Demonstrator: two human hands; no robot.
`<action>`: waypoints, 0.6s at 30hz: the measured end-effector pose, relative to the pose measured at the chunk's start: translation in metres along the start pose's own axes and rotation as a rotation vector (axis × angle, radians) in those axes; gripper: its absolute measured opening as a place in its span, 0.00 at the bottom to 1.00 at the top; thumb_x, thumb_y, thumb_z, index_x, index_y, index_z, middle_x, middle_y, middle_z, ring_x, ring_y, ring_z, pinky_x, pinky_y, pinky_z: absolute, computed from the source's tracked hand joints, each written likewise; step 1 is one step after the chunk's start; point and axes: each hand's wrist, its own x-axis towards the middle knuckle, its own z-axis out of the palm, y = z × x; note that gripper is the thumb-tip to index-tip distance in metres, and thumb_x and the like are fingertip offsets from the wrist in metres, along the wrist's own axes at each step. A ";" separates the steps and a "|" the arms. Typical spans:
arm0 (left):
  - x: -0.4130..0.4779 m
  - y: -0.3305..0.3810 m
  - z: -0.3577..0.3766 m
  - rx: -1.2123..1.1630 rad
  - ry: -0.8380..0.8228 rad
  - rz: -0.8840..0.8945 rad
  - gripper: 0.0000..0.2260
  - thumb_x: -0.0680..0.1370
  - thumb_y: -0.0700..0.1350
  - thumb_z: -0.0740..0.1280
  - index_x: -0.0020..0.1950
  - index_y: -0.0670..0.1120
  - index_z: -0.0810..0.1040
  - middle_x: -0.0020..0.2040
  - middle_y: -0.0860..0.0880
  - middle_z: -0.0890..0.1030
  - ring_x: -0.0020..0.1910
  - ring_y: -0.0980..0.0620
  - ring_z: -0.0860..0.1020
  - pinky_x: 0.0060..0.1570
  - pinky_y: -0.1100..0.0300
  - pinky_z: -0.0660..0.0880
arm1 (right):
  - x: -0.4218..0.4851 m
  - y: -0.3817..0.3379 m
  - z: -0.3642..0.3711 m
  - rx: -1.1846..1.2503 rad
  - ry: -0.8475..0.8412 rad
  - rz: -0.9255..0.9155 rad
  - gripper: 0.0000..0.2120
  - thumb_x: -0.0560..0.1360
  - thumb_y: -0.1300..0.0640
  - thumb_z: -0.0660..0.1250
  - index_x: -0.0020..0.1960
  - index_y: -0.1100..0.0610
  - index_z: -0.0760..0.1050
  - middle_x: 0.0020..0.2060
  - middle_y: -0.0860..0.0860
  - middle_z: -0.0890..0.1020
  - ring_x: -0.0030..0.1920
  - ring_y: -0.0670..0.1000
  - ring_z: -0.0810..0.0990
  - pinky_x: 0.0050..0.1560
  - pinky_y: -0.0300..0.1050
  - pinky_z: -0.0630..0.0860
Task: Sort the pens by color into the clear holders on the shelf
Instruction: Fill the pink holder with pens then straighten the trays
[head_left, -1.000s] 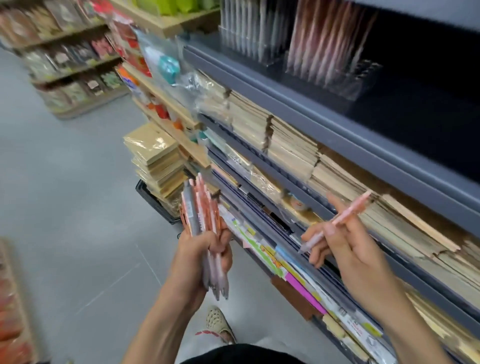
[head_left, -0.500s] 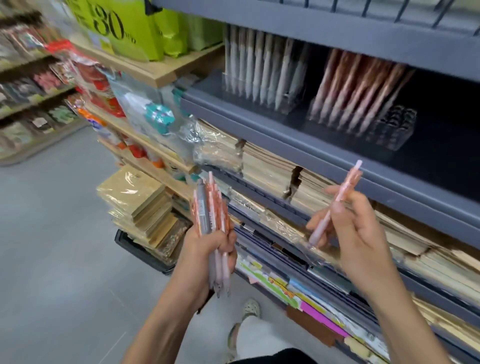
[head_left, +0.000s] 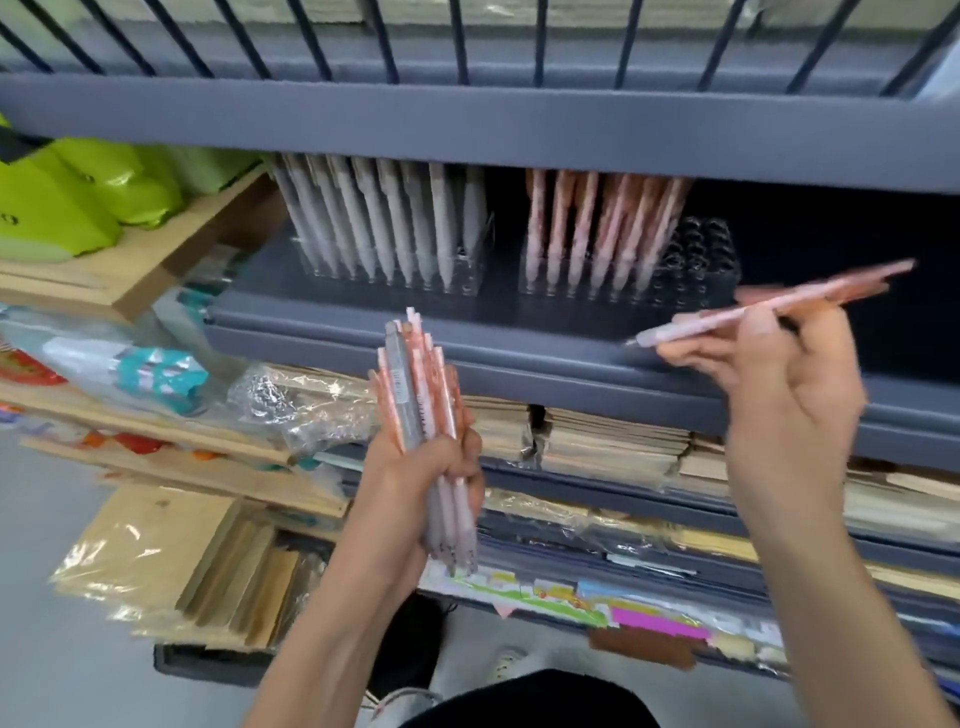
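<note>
My left hand (head_left: 421, 488) grips an upright bundle of pens (head_left: 421, 384), mostly pink with a grey one at the front, below the grey shelf (head_left: 363, 306). My right hand (head_left: 769, 374) holds a single pink pen (head_left: 774, 306) nearly level, its tip pointing left, just in front of the shelf edge. On the shelf stand two clear holders: the left holder (head_left: 457, 275) is filled with grey pens (head_left: 384, 218), the right holder (head_left: 696, 260) carries pink pens (head_left: 597, 223) on its left side and empty slots on its right.
A grey shelf lip (head_left: 467, 135) with dark railing hangs low over the holders. Stacked kraft notebooks (head_left: 613, 441) fill the shelf below. Green packs (head_left: 78, 202) and wrapped goods (head_left: 156, 364) sit on wooden shelves at left. A shoe (head_left: 509, 662) shows on the floor.
The view has tilted up and closer to the pen shelf. My right hand has risen with the pink pen and laid it nearly level by the right holder. The left hand keeps its bundle.
</note>
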 end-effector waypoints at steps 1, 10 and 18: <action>0.003 0.002 0.003 -0.017 -0.016 -0.009 0.20 0.64 0.33 0.66 0.56 0.41 0.73 0.35 0.47 0.77 0.28 0.53 0.74 0.26 0.61 0.74 | 0.006 -0.002 -0.001 -0.004 0.049 -0.017 0.05 0.82 0.53 0.58 0.55 0.50 0.71 0.45 0.50 0.84 0.46 0.54 0.85 0.49 0.47 0.82; 0.023 0.016 0.024 -0.017 -0.101 -0.053 0.19 0.66 0.37 0.69 0.55 0.42 0.71 0.32 0.48 0.75 0.23 0.52 0.72 0.23 0.61 0.70 | 0.057 -0.011 -0.001 0.006 0.331 -0.115 0.06 0.78 0.62 0.62 0.54 0.57 0.74 0.43 0.48 0.84 0.45 0.55 0.85 0.50 0.51 0.82; 0.026 0.024 0.021 -0.023 -0.100 -0.050 0.15 0.67 0.37 0.70 0.50 0.43 0.68 0.32 0.48 0.75 0.23 0.51 0.72 0.23 0.61 0.70 | 0.082 0.009 0.011 -0.289 0.302 -0.080 0.05 0.76 0.63 0.61 0.49 0.55 0.73 0.40 0.47 0.77 0.42 0.40 0.78 0.56 0.40 0.76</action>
